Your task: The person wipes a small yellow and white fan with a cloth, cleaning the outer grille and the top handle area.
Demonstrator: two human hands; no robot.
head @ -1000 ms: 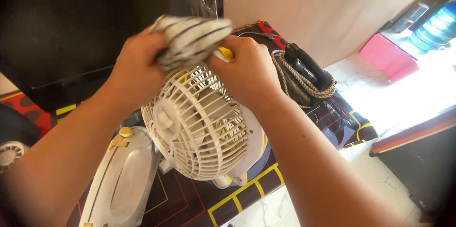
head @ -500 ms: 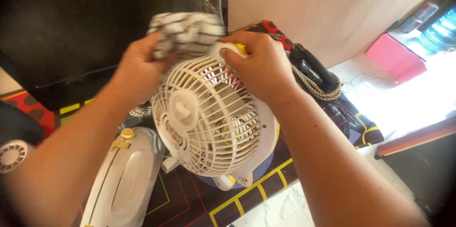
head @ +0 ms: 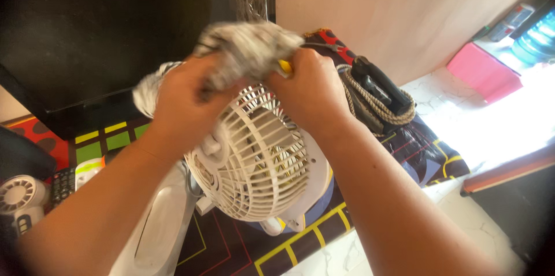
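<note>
A small white table fan (head: 257, 163) with a round slatted grille is tilted over a dark patterned tablecloth (head: 231, 241). My left hand (head: 185, 99) grips a crumpled white cloth with dark stripes (head: 248, 50) and presses it onto the top of the grille. My right hand (head: 312, 91) clasps the fan's upper rim, beside a yellow part (head: 284, 67) that peeks out between the hands. Motion blurs the cloth.
A white oval appliance (head: 159, 227) lies left of the fan. A black device wrapped in braided cord (head: 378, 97) sits at the right. Another small white fan (head: 16, 195) is at the far left. A pink box (head: 480, 68) and a blue water bottle (head: 535, 36) stand on the floor.
My left hand has swept the cloth rightward across the top of the grille. The fan has tipped so its face points more to the left.
</note>
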